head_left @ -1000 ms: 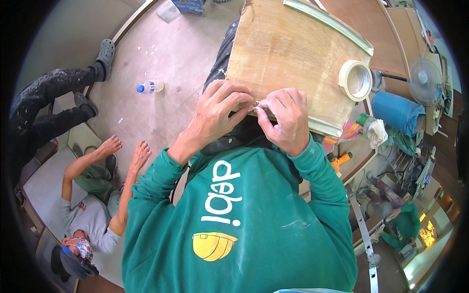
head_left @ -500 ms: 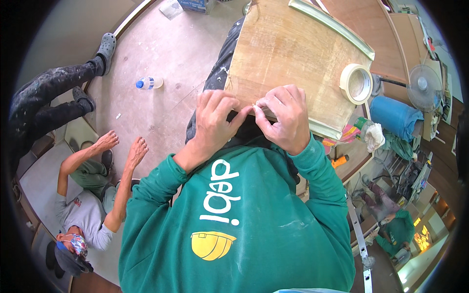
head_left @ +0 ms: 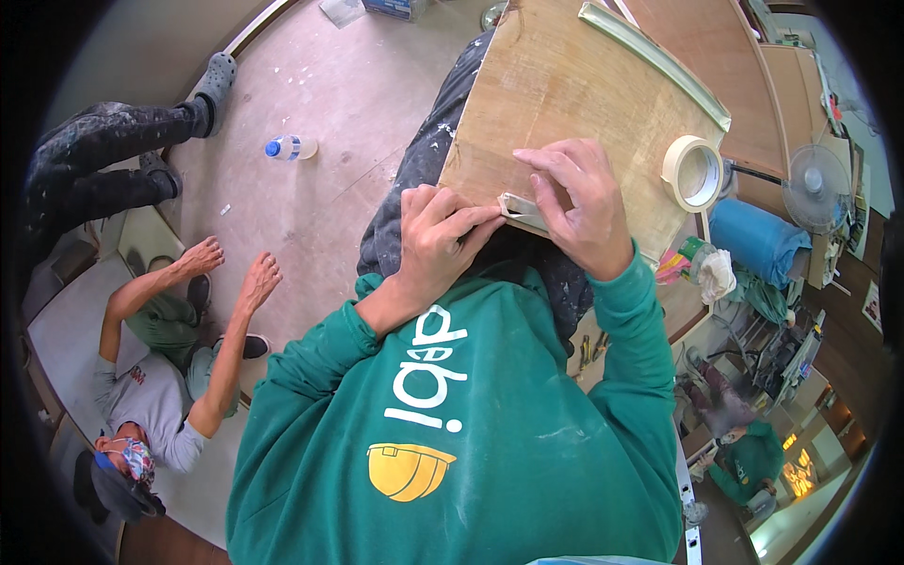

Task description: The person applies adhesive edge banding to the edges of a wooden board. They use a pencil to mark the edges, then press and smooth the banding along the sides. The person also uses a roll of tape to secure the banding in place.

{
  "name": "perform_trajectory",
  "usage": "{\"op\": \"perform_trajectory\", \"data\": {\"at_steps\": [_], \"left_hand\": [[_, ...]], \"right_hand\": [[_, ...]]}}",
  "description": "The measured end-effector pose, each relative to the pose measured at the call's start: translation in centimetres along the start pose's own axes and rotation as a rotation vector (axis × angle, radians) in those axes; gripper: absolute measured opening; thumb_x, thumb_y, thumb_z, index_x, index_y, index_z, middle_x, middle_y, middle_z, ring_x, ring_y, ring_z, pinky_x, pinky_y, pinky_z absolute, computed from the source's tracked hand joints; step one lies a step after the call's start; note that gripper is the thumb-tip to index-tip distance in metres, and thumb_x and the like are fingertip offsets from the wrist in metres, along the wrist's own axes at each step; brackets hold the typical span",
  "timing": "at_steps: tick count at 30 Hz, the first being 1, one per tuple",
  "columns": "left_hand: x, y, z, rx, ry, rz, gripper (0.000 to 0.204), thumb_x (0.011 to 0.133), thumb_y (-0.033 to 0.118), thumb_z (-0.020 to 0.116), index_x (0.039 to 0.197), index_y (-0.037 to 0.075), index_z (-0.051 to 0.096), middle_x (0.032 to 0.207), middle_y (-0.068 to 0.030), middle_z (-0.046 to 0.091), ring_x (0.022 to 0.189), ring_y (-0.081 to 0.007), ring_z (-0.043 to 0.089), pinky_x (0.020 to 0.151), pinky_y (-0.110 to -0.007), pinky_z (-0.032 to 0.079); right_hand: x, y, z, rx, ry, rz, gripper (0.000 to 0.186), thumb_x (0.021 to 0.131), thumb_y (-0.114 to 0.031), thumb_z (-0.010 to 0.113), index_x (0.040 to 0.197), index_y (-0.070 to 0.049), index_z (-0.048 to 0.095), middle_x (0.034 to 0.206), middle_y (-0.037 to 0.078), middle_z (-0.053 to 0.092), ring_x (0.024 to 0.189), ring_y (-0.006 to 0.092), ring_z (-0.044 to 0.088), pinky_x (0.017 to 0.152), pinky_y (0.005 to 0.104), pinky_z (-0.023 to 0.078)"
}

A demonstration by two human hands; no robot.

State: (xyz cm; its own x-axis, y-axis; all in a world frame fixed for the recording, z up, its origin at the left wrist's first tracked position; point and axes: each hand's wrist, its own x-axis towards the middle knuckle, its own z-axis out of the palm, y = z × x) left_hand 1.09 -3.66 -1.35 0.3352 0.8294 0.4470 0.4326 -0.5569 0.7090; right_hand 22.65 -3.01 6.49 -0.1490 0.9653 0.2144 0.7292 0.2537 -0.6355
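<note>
The left hand (head_left: pixel 438 243) pinches a pale strip (head_left: pixel 524 209) endwise, beside the loosely spread right hand (head_left: pixel 586 209).

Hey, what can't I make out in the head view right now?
In the head view:
Whether the left hand grips or only touches the pale open-channel strip: its fingers cover the contact.
The strip's rightward run: hidden behind the right hand.
The blue printed box: its far part is cut off by the top edge.
Whether the distant green-clad person at right holds anything: too small.
</note>
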Motion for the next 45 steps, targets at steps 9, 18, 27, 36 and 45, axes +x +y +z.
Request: {"op": "perform_trajectory", "data": {"at_steps": [9,18,27,36,45], "left_hand": [[-0.2,-0.4,0.4,-0.012,0.018,0.008,0.024,0.075,0.016,0.094,0.096,0.018,0.082,0.081,0.0038,0.06,0.078,-0.0195,0.055,0.077,-0.038,0.038],[-0.4,-0.5,0.5,-0.017,0.027,0.012,0.026,0.075,0.015,0.094,0.098,0.02,0.082,0.083,0.0051,0.061,0.08,-0.0183,0.056,0.078,-0.037,0.038],[-0.3,-0.7,0.4,-0.04,0.012,0.01,0.024,0.077,0.016,0.094,0.098,0.019,0.081,0.085,0.005,0.064,0.081,-0.0185,0.057,0.079,-0.038,0.039],[-0.3,-0.7,0.4,-0.032,-0.008,0.001,0.022,0.078,0.016,0.093,0.097,0.019,0.081,0.086,0.005,0.064,0.082,-0.0187,0.057,0.079,-0.038,0.039],[0.3,-0.4,0.0,-0.041,-0.025,-0.015,0.023,0.076,0.014,0.094,0.096,0.018,0.083,0.079,0.0044,0.062,0.077,-0.0183,0.054,0.076,-0.037,0.036]], "right_hand": [[2.7,0.9,-0.6,-0.067,-0.425,-0.316,0.021,0.08,-0.007,0.078,0.1,-0.011,0.078,0.107,0.006,0.067,0.106,0.0284,0.062,0.09,0.042,0.049],[2.9,1.0,-1.0,-0.102,-0.467,-0.356,0.023,0.077,-0.011,0.083,0.099,-0.014,0.076,0.103,0.002,0.066,0.104,0.027,0.062,0.089,0.042,0.048],[2.2,1.6,-1.2,-0.092,-0.45,-0.369,0.023,0.079,-0.013,0.085,0.1,-0.016,0.076,0.103,0.001,0.065,0.102,0.0265,0.062,0.09,0.0413,0.049],[2.1,1.5,-1.2,-0.099,-0.417,-0.392,0.013,0.085,-0.018,0.083,0.092,-0.015,0.073,0.101,0.002,0.063,0.101,0.0242,0.062,0.087,0.0398,0.048],[1.3,1.3,-1.4,-0.055,-0.382,-0.33,0.015,0.083,-0.012,0.083,0.097,-0.014,0.076,0.1,0.002,0.065,0.1,0.0247,0.062,0.085,0.04,0.047]]}}
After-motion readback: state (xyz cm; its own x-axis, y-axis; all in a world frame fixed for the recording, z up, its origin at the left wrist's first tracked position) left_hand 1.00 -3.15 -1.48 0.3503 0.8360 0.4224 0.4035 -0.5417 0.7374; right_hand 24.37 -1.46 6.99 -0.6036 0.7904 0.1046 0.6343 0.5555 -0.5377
